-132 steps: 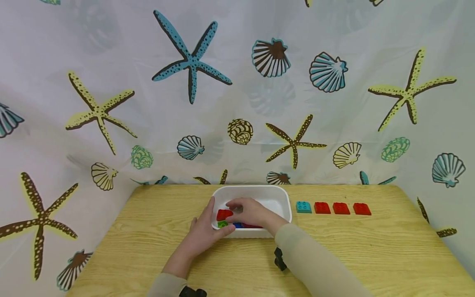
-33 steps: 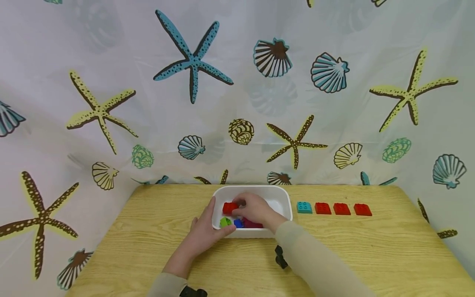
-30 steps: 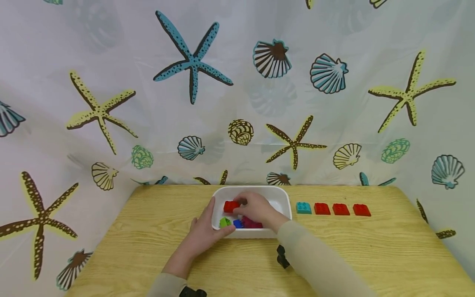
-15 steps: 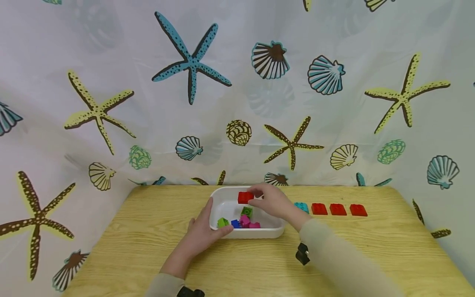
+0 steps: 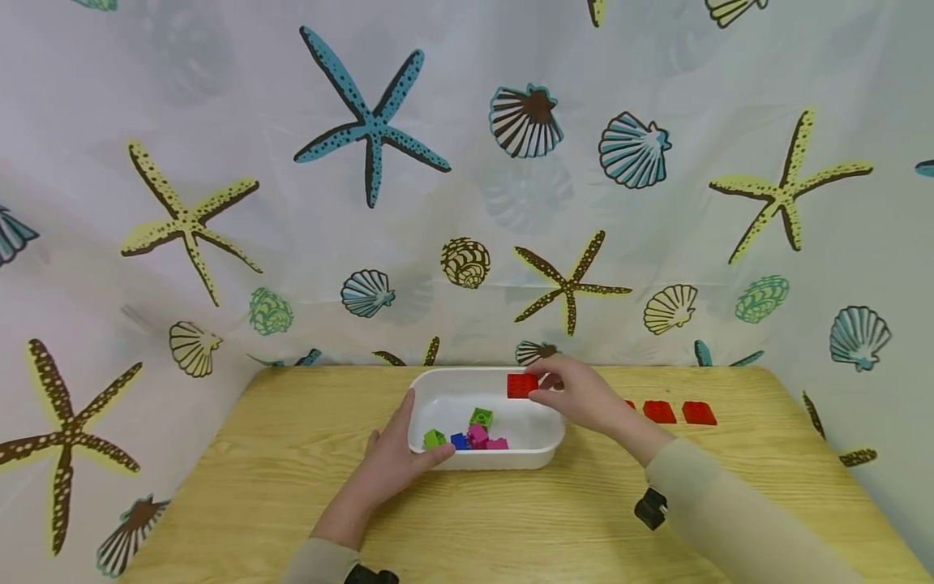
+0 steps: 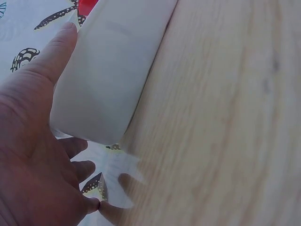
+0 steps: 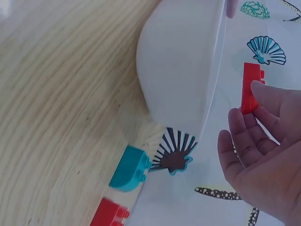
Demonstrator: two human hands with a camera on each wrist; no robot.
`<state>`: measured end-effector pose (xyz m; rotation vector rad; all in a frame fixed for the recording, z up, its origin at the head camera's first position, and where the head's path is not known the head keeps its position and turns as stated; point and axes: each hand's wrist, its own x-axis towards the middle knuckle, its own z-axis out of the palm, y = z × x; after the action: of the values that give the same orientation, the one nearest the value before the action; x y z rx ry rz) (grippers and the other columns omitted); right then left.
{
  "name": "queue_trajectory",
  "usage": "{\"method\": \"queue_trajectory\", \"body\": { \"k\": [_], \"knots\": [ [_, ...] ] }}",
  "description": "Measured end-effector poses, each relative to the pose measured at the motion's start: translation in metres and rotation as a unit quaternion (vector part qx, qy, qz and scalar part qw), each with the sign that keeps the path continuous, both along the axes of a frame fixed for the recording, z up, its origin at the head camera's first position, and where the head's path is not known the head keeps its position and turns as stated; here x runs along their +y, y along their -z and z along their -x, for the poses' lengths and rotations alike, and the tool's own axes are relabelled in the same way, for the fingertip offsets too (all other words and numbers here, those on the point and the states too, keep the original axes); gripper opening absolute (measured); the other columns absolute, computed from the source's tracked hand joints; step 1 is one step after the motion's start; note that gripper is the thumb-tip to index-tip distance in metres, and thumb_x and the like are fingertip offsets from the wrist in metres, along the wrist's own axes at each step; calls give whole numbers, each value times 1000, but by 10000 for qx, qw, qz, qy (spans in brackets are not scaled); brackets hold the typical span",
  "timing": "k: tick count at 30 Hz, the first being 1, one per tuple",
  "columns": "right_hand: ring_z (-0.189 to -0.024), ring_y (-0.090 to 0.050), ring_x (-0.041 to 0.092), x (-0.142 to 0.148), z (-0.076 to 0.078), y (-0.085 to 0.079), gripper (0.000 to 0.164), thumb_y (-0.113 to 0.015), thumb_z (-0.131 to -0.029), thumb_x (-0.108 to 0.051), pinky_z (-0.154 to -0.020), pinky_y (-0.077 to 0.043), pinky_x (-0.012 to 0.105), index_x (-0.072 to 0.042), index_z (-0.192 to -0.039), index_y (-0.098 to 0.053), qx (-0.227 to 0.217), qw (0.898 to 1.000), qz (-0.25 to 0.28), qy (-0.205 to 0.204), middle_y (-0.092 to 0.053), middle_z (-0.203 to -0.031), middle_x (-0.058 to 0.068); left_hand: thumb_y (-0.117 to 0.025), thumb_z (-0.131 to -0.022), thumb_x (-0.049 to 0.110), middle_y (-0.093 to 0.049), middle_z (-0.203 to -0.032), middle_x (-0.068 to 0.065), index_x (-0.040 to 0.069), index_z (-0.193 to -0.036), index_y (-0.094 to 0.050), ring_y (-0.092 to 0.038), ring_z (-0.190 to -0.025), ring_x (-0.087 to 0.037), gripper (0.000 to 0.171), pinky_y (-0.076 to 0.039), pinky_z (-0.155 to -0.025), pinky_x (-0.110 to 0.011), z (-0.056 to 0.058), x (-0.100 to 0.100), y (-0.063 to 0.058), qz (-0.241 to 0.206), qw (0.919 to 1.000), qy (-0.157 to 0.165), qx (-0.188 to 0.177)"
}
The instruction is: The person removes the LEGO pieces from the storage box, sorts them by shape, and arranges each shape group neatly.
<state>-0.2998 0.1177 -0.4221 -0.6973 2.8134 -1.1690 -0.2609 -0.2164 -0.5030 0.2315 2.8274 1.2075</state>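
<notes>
My right hand (image 5: 584, 395) pinches a red toy brick (image 5: 521, 386) between thumb and fingers, above the right part of a white plastic bin (image 5: 419, 401). In the right wrist view the red brick (image 7: 250, 87) stands upright at the fingertips, studs facing away from the bin's wall. My left hand (image 5: 394, 446) holds the bin's near left corner, thumb along the front rim and fingers around the end wall. Inside the bin lie two green bricks (image 5: 481, 418), a blue brick (image 5: 460, 441) and pink bricks (image 5: 477, 435).
Right of the bin, red bricks (image 5: 659, 412) stand in a row on the wooden table (image 5: 511, 519); my right hand partly hides one. A teal brick (image 7: 130, 168) at the row's near end shows in the right wrist view. A patterned curtain (image 5: 467, 162) hangs behind.
My right hand has taken the red brick from the bin's left part, lifted it and carried it right, uncovering a green brick and pink bricks. My left hand stays at the bin.
</notes>
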Motion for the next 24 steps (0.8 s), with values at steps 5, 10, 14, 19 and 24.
{"method": "queue_trajectory", "body": {
  "k": [5, 10, 14, 19, 24],
  "knots": [
    [-115, -71, 28, 21, -10, 0, 37, -77, -106, -15, -99, -62, 45, -7, -142, -72, 50, 9999, -114, 57, -71, -133, 9, -83, -96, 59, -17, -181, -25, 4, -177, -3, -23, -164, -49, 127, 6, -125, -80, 0, -2, 3, -8, 10000, 19, 2],
    [-114, -70, 28, 53, -18, -2, 40, -75, -108, -15, -98, -62, 46, -5, -146, -69, 152, 9995, -212, 174, -70, -138, 11, -83, -95, 58, -17, -181, -24, 4, -177, -3, -21, -165, -49, 127, 7, -125, -80, 0, -2, 1, -55, 10000, 25, -14],
    [-113, -70, 28, 79, -23, -5, 40, -74, -108, -14, -99, -62, 49, -4, -147, -69, 224, 9987, -310, 348, -69, -139, 14, -83, -96, 58, -17, -181, -24, 4, -177, -3, -22, -165, -49, 126, 6, -125, -80, 1, -1, 1, -25, 10000, 30, -8],
    [-112, -70, 31, 108, -29, -7, 40, -73, -108, -12, -96, -62, 52, -1, -147, -68, 349, 9965, -490, 572, -68, -140, 18, -83, -96, 58, -18, -181, -24, 4, -177, -3, -22, -165, -49, 126, 6, -125, -80, 1, -1, 3, -18, 10000, 16, 11],
    [-112, -70, 34, 135, -33, -8, 40, -71, -109, -10, -95, -62, 53, 1, -146, -66, 388, 9940, -634, 808, -66, -139, 21, -84, -95, 59, -18, -181, -24, 5, -177, -3, -22, -165, -50, 127, 7, -124, -80, 2, -1, 3, -36, 10000, 1, -15]
  ]
}}
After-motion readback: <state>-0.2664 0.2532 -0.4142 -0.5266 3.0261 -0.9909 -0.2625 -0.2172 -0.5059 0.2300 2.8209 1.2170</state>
